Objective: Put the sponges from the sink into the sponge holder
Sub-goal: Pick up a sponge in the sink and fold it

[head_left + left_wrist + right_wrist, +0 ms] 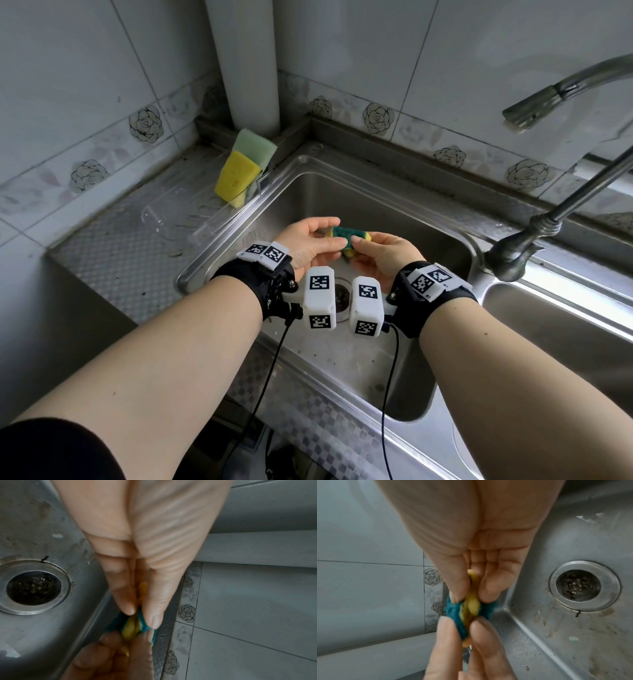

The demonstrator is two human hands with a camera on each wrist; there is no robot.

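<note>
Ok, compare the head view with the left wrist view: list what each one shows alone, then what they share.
Only the head view shows the clear sponge holder on the counter, the yellow sponge and pale green sponge standing at its far end, and the faucet. Only the left wrist view shows the yellow layer squeezed between the fingertips. Both show the left hand and right hand pinching the green-and-yellow sponge over the sink, and the drain.

Both forearms reach forward, wrists close together. The left hand [310, 241] and the right hand [383, 255] meet (thumbs on top), fingers [123, 595] pinching together.
</note>
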